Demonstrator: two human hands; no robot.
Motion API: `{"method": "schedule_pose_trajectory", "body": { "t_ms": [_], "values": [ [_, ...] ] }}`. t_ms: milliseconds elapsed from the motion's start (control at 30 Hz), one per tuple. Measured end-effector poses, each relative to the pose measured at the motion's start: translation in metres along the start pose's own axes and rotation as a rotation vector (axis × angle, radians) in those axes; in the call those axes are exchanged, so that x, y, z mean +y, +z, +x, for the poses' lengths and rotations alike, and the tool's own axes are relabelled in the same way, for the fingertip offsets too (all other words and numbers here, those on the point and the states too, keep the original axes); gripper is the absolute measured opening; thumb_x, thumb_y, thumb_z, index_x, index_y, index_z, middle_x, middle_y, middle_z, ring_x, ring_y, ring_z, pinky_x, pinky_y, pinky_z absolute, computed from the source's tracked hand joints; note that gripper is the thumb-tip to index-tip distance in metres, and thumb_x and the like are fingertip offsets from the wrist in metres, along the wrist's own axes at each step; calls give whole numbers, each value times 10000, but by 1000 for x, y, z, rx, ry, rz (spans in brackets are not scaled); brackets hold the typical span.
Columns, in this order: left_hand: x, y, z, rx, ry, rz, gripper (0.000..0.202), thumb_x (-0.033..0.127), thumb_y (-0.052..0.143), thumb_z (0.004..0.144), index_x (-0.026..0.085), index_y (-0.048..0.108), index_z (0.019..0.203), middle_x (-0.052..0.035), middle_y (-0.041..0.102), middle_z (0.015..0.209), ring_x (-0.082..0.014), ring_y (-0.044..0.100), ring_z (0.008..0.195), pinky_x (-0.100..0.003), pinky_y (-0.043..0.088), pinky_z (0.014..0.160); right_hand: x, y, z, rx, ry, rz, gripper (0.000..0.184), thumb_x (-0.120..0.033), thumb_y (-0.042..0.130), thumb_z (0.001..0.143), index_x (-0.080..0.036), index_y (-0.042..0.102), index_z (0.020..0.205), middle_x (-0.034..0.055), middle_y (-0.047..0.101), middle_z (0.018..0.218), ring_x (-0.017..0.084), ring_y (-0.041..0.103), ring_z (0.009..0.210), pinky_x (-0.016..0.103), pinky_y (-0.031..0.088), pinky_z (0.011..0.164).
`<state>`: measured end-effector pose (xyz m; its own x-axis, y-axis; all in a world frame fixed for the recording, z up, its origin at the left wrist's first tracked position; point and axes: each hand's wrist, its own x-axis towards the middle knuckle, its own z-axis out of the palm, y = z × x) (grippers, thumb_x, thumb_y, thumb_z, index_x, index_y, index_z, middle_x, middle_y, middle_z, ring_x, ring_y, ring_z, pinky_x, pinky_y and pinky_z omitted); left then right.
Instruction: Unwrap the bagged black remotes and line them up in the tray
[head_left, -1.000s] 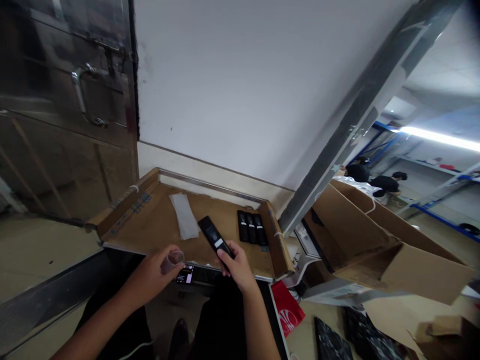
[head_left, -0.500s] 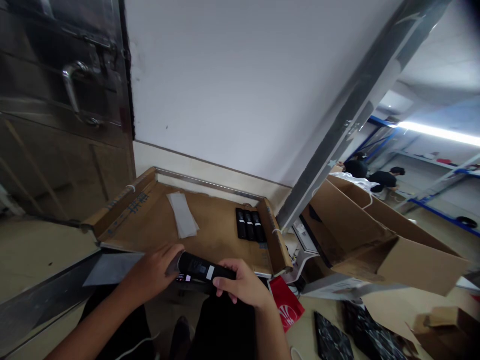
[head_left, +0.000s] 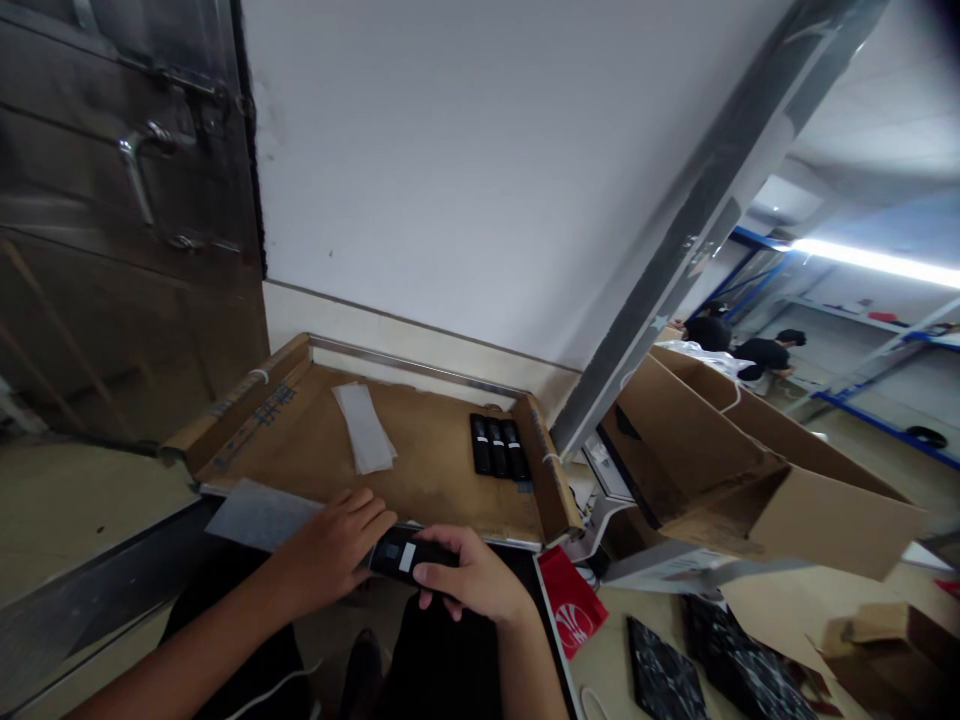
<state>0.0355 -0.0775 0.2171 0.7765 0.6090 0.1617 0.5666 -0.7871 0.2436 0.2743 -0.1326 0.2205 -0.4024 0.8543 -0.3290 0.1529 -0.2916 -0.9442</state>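
The left hand [head_left: 322,560] and right hand [head_left: 472,575] are both closed on a black remote [head_left: 409,555], gripping it together just over the front edge of a cardboard tray [head_left: 420,450]. Three more remotes [head_left: 495,447] lie side by side in the tray, near a white sheet [head_left: 364,428].

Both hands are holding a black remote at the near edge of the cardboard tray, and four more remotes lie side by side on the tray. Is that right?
Not quite: the head view shows three remotes side by side on the cardboard tray, not four. The rest stands: the left hand and right hand hold the black remote at the tray's near edge.
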Motion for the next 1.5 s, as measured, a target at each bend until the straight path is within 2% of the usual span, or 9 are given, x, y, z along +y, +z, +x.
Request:
{"method": "schedule_pose_trajectory", "body": {
  "t_ms": [167,333,433,567,700,867,1100,1333,1500],
  "values": [
    [10,1,2,41,60,-11,440,204,686,795,199,567,1219,-84,633,1120,-298,542,1068,-477,425,941,4,8,0,9,-40,45,618,-495,790,758,-141,625,1237,33,657,844,114,641,602,140,409,384],
    [12,4,-1,199,135,-138,626,109,572,804,222,438,1405,-104,591,1300,-287,518,1214,-514,374,1081,10,17,3,146,-107,75,567,-540,754,787,-142,647,1176,18,659,779,78,562,517,143,362,369],
    [11,9,5,339,150,-227,679,67,480,841,215,318,1483,-120,509,1426,-254,441,1349,-467,353,1150,13,24,10,236,-136,118,587,-569,741,794,-145,631,1184,1,652,716,61,499,461,146,330,362],
    [7,18,24,531,20,-279,538,67,389,922,196,354,1442,-130,497,1409,-221,444,1351,-414,398,1132,20,37,22,347,-171,172,623,-598,734,788,-163,609,1215,4,656,716,68,487,449,159,321,360],
    [2,25,28,677,-191,-210,362,168,467,948,172,466,1309,-136,543,1278,-254,512,1245,-446,433,1080,31,50,34,431,-190,218,692,-638,743,747,-170,586,1231,10,657,723,83,488,448,181,345,366],
    [-10,34,7,561,-310,-148,210,296,523,954,199,551,1138,-93,601,1130,-248,608,1079,-409,495,954,44,61,40,451,-200,218,651,-601,732,767,-178,586,1240,5,659,740,70,451,429,197,378,386],
    [-27,53,-7,455,-248,-47,239,144,369,984,177,598,1045,-73,652,981,-210,657,901,-360,525,824,55,76,47,425,-181,210,599,-481,755,770,-202,590,1274,1,627,791,107,519,554,197,430,422],
    [-6,56,-12,368,-133,40,270,70,405,940,154,625,1072,-101,662,1028,-254,626,979,-424,524,885,53,89,50,472,-145,158,677,-394,730,757,-266,495,1379,85,635,1152,124,574,596,220,438,418],
    [8,64,-20,387,-159,-170,291,79,364,964,192,602,1087,-74,673,1019,-210,656,973,-364,551,856,60,91,58,519,-64,242,696,-387,671,743,-241,458,1390,63,663,1015,128,534,532,225,380,398]
  ]
}}
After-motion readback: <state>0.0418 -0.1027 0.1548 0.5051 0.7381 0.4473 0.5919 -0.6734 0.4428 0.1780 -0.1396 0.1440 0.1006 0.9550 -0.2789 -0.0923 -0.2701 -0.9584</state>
